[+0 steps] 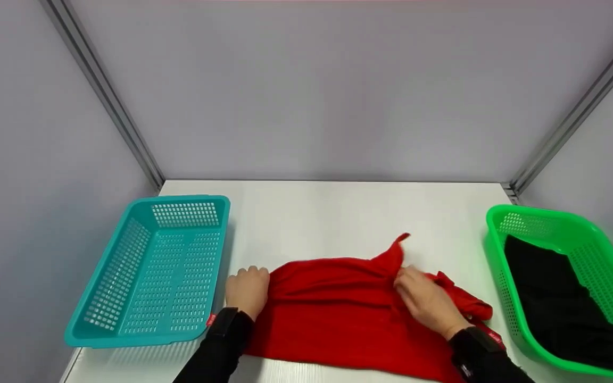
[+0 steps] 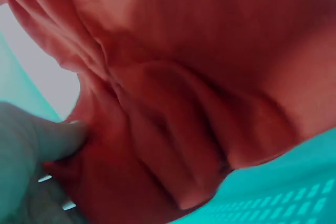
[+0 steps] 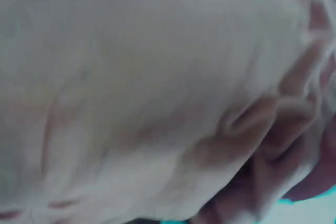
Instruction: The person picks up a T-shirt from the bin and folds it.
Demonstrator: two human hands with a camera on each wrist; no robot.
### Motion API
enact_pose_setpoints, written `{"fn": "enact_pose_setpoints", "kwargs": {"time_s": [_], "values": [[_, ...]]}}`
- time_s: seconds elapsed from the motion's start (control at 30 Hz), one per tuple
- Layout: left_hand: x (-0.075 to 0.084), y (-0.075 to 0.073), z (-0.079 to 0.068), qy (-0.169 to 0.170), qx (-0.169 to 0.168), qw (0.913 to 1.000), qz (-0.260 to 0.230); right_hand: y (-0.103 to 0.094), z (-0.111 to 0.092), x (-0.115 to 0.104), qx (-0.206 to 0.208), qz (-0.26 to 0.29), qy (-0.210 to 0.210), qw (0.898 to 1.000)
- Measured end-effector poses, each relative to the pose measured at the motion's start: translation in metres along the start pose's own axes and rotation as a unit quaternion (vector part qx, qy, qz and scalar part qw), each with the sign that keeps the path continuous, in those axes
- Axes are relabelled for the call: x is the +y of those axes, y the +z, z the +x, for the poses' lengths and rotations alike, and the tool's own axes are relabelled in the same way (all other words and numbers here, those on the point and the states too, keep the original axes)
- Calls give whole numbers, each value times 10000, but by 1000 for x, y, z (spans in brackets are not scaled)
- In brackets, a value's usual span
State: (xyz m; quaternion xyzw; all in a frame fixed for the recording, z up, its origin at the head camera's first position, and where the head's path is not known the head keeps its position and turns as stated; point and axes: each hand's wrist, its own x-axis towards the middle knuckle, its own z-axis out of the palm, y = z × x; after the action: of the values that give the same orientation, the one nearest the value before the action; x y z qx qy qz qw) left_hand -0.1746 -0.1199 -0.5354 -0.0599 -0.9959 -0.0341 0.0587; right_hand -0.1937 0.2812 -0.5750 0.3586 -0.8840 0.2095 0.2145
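A red garment [image 1: 333,314] lies spread and wrinkled across the front of the white table, with a pointed bit of cloth standing up at its far edge and a bunched part at its right. My left hand [image 1: 248,290] grips the garment's left edge; in the left wrist view the thumb [image 2: 65,137] pinches the red cloth [image 2: 173,103]. Towards the right, my right hand [image 1: 426,298] pinches a fold with curled fingers, their tips partly hidden. The right wrist view is blurred and washed out, filled by creased cloth [image 3: 157,103].
At the left stands a teal perforated basket [image 1: 147,340], its bottom bare. A green basket [image 1: 546,213] at the right holds folded black cloth [image 1: 562,308]. Grey panels [image 1: 328,96] wall in the white table [image 1: 306,218] behind and at both sides.
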Motion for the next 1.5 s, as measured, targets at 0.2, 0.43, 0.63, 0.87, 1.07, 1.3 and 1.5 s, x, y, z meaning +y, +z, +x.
{"fn": "enact_pose_setpoints", "kwargs": {"time_s": [0.2, 0.43, 0.63, 0.87, 1.07, 1.3, 1.5], "values": [[1, -1, 1, 79, 162, 9998, 129, 13, -11, -18, -748, 605, 1205, 9880], [2, -1, -1, -6, 100, 9999, 71, 24, -1, -27, -1262, 403, 2798, 9509], [2, -3, -1, -71, -63, 9999, 66, 28, 9, -27, -1074, 586, 3352, 9342], [2, -6, 2, -84, -174, 9996, 192, 31, 8, -27, -1104, 333, 2875, 9508], [-2, -11, 11, -54, -245, 9993, 276, 17, 13, -19, -181, 316, 2389, 9704], [-9, -22, 28, -116, -187, 9997, 54, -26, 38, 5, 797, 322, 2656, 9603], [-16, -30, 45, -45, 664, 9978, -38, -76, 64, 22, 1287, 948, 3644, 9174]]}}
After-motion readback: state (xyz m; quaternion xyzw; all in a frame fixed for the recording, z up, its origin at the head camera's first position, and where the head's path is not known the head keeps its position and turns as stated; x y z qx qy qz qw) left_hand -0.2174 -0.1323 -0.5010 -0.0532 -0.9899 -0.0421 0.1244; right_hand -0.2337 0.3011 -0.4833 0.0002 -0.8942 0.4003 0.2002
